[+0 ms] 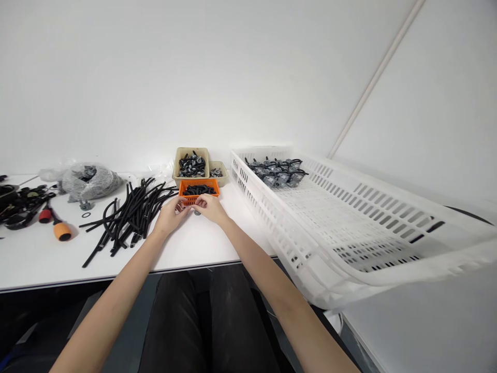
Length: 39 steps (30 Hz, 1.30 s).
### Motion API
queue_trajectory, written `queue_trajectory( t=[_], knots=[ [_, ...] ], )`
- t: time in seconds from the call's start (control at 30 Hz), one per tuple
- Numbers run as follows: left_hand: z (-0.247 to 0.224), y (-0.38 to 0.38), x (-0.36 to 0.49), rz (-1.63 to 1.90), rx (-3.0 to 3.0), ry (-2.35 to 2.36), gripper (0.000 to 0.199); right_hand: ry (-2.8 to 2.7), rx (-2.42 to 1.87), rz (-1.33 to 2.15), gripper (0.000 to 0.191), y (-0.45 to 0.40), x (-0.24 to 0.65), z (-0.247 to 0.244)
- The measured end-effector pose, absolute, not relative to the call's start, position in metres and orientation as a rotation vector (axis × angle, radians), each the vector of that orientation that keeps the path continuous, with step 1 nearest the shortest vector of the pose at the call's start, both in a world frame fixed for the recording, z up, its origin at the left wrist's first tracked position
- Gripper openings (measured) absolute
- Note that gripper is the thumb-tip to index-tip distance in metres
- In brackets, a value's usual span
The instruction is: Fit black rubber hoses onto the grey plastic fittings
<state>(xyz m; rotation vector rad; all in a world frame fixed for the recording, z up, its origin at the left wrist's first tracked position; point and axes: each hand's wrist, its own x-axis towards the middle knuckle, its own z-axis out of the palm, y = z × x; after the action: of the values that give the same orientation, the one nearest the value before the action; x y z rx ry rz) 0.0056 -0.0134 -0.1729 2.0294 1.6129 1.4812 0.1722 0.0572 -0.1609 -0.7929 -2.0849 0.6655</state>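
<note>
My left hand and my right hand meet just in front of a small orange basket. Thumb and fingers of each are pinched together; what they hold, if anything, is too small and hidden to name. A small grey piece shows just below the right fingertips, and I cannot tell whether it is held or lies on the table. Short black parts fill the orange basket. Left of my left hand lies a loose heap of black tubes.
Behind the basket stand a beige bin of black-and-grey parts and a smaller beige bin of metal pieces. A large white crate with clear-and-black assemblies takes up the right. Leftward are a plastic bag and an orange-handled screwdriver.
</note>
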Motion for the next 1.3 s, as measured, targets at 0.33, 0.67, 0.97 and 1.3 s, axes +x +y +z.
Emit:
queue_trajectory(
  t=[0.33, 0.67, 0.97, 1.3],
  knots=[
    [-0.1746, -0.0106, 0.0047, 1.504, 1.976, 1.585, 0.032, -2.082, -0.837, 0.633, 0.026, 0.0547, 0.1739, -0.158],
    [-0.1714, -0.0139, 0.0065, 1.504, 1.958, 1.565, 0.027, -2.068, -0.884, 0.676, 0.033, 0.0527, 0.1746, -0.161],
    [-0.1728, -0.0128, 0.0057, 1.506, 1.992, 1.529, 0.026, -2.074, -0.801, 0.739, 0.014, 0.0567, 0.1728, -0.1625],
    [-0.1727, -0.0148, 0.0076, 1.506, 1.975, 1.423, 0.023, -2.062, -0.787, 0.7, 0.007, 0.0551, 0.1725, -0.1595]
  ],
)
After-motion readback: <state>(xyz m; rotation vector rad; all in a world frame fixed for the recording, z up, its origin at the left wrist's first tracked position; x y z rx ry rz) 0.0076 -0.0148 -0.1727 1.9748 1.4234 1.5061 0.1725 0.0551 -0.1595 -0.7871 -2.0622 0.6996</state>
